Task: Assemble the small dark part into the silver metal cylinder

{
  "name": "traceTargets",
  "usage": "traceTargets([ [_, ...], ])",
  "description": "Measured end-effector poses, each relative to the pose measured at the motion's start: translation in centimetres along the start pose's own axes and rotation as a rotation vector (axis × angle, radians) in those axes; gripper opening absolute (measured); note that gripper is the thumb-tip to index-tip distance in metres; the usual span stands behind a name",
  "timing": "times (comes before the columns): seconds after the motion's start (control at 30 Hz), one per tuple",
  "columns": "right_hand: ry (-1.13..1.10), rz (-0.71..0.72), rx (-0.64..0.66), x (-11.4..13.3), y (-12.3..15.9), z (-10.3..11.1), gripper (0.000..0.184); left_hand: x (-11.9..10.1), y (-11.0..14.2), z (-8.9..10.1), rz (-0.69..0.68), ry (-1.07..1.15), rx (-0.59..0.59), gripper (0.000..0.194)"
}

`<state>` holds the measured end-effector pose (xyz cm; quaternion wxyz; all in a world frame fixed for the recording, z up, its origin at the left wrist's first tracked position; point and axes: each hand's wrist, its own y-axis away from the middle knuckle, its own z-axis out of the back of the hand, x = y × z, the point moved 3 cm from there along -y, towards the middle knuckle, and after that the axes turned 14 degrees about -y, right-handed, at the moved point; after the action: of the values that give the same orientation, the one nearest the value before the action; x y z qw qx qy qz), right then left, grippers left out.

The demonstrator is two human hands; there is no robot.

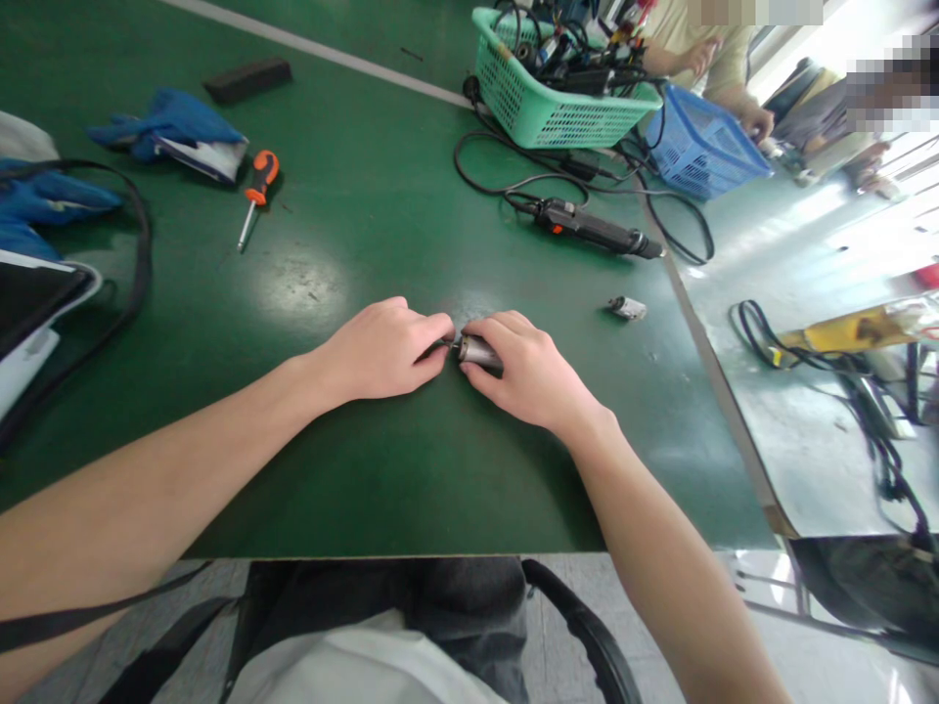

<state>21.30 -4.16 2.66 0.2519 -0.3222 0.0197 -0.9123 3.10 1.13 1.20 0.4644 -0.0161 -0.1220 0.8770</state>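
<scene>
Metal cylinder [478,353] lies low over the green table [381,479], btwn the person's 2 hands, near the front edge. R hand [524,370] is closed round it, thumb one side, fingers the other, w/ the end facing L left bare. L hand [388,352] has thumb & forefinger nearly together right by that end, at a thin dark bit; can't tell from where I stand if it's gripped. Smaller silver piece [628,308] lies off to the R, w/ a blk power screwdriver [594,227] beyond, cord looping twd the green basket [547,115]. Orange-handled screwdriver [262,181] lies far L, nr blue gloves.
</scene>
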Motion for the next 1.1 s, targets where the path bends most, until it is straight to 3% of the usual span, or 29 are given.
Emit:
traceTargets([
  [1.1,-0.004,0.007,-0.002,0.01,0.01,-0.08,0.025,0.15,0.07,-0.4,-0.036,0.014,-0.018,0.026],
])
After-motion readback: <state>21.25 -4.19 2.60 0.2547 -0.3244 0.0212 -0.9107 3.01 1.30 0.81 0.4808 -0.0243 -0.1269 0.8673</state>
